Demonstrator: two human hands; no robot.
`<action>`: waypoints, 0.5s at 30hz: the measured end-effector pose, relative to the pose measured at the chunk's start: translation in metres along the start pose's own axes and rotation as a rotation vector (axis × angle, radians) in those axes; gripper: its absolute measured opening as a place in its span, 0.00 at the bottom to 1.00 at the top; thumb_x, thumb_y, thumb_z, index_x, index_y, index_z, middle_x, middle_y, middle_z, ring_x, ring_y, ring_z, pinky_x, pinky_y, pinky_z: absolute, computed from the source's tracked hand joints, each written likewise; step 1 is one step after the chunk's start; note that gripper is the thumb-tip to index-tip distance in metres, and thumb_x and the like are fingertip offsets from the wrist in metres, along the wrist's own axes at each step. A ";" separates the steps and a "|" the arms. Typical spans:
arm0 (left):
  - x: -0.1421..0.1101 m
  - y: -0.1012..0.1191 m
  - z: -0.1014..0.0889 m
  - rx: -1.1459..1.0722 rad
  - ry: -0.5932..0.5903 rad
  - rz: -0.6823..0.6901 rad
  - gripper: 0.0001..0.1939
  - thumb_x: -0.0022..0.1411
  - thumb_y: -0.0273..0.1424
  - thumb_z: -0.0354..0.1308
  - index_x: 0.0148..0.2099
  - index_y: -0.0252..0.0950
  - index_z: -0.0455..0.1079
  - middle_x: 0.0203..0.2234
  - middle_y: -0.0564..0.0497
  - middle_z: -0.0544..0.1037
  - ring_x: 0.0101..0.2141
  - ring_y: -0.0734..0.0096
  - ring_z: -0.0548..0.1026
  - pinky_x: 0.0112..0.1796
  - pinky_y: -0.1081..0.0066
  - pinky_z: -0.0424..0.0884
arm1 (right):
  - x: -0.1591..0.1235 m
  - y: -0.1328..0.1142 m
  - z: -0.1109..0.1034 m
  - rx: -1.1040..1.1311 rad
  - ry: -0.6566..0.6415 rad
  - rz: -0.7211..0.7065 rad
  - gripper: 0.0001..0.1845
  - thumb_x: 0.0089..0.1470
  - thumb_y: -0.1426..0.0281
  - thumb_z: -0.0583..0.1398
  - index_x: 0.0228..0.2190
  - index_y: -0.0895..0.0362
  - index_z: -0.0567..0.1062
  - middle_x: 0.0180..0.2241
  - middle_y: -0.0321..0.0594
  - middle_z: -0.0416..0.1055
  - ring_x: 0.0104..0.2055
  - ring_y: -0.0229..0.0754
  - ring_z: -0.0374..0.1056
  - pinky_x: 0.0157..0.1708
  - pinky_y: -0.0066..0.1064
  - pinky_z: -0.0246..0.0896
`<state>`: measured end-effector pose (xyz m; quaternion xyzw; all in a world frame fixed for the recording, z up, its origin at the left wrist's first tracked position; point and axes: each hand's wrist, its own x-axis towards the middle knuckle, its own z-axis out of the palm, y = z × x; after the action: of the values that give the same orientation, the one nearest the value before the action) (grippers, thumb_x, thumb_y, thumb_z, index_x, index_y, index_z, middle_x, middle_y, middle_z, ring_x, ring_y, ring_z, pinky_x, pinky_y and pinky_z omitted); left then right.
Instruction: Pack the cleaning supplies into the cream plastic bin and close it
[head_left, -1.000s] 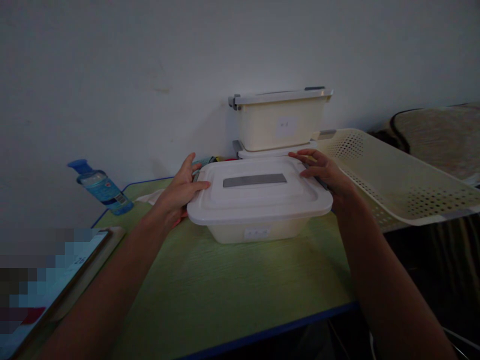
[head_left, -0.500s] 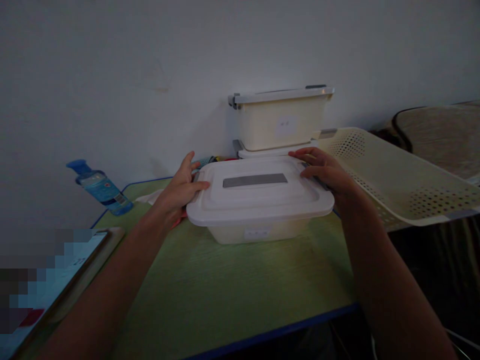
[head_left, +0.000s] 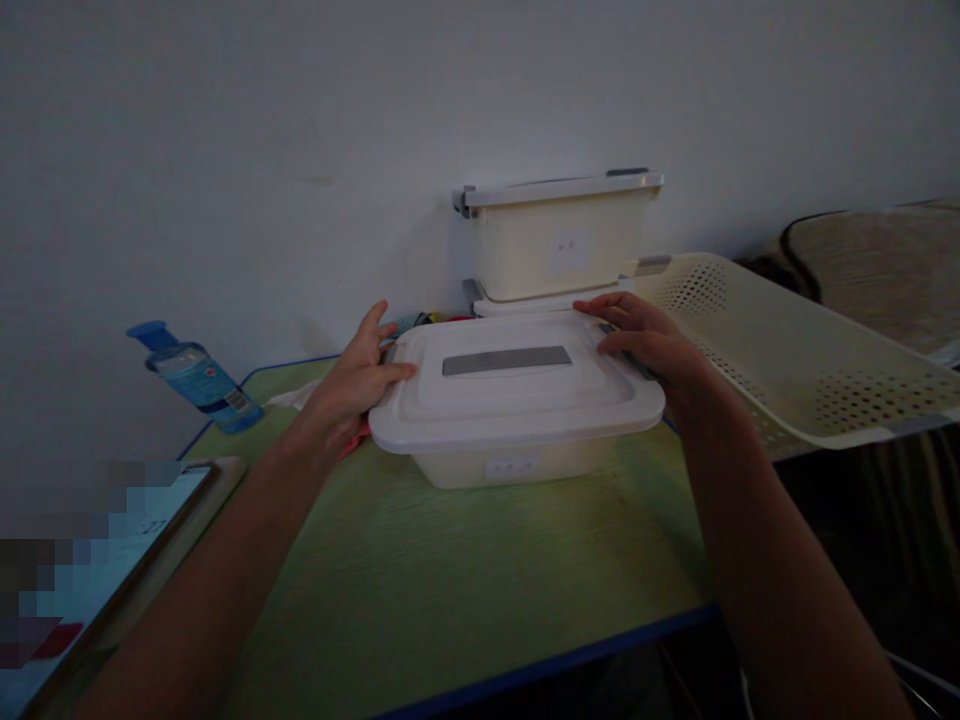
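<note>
A cream storage box (head_left: 465, 470) with a white lid (head_left: 517, 410) stands on the green table in front of me. The lid has a grey strip across its top, and a pale label is on the front wall. At the box's left end my left hand (head_left: 365, 375) grips the edge, its thumb on the lid and index finger pointing up. My right hand (head_left: 637, 335) is curled around the right end, near a grey latch, with fingers over the lid's edge. Part of each hand's grip is hidden behind the box ends.
Behind, another lidded storage box (head_left: 562, 245) sits stacked on a lower one against the wall. A perforated cream basket (head_left: 787, 340) is to the right. On the left are a blue bottle (head_left: 202, 380) and a tablet (head_left: 172, 510). The table (head_left: 480, 580) has a blue edge.
Both hands keep their places on the box, which has not visibly moved on the table. The whole view has shifted very slightly.
</note>
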<state>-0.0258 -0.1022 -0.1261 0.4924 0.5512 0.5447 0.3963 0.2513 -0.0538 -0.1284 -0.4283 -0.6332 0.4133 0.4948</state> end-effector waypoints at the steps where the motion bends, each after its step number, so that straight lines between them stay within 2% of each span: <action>1: 0.000 0.000 0.000 0.005 0.003 0.001 0.50 0.42 0.12 0.56 0.63 0.43 0.42 0.61 0.40 0.51 0.58 0.54 0.56 0.53 0.58 0.59 | 0.000 0.000 0.000 0.001 0.000 0.003 0.19 0.29 0.79 0.56 0.29 0.52 0.68 0.38 0.37 0.70 0.44 0.50 0.62 0.34 0.38 0.61; 6: -0.002 0.003 0.002 0.032 0.010 -0.003 0.49 0.42 0.11 0.56 0.64 0.39 0.42 0.60 0.38 0.51 0.58 0.54 0.56 0.53 0.58 0.58 | -0.002 -0.002 0.001 0.029 0.003 0.018 0.18 0.28 0.79 0.56 0.27 0.52 0.67 0.38 0.36 0.70 0.45 0.50 0.62 0.33 0.36 0.61; 15: 0.002 0.003 0.000 0.056 0.003 0.001 0.50 0.41 0.11 0.56 0.64 0.38 0.43 0.59 0.36 0.53 0.57 0.53 0.57 0.53 0.58 0.57 | 0.000 -0.002 0.003 0.016 -0.018 -0.028 0.17 0.28 0.81 0.54 0.25 0.52 0.64 0.37 0.35 0.70 0.48 0.49 0.61 0.37 0.37 0.60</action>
<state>-0.0261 -0.1002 -0.1231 0.5027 0.5665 0.5301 0.3811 0.2476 -0.0548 -0.1266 -0.4119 -0.6403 0.4153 0.4979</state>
